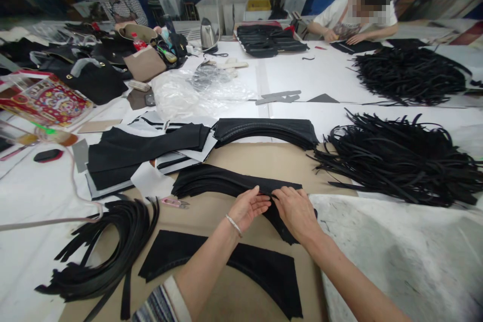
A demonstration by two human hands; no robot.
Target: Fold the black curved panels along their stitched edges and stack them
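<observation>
A black curved fabric or leather-like piece [281,224] lies under my hands, its top edge raised at the fingertips. My right hand [296,214] is closed on that edge, the fingers bent over it. Beside it, my left hand [247,209], with a bracelet on the wrist, has its palm partly turned up. Its fingers are stretched out with the tips against the edge, the thumb apart from them. Just behind lies a stack of similar black pieces [211,178]. Nearer to me is a single black curved piece [260,261], partly covered by my left forearm.
Pink thread snips [175,203] lie left of my hands. A coil of black strips [109,256] is at front left; a heap of strips [400,161] is at right. More black pieces [267,131] lie behind. A co-worker [358,15] sits across the table.
</observation>
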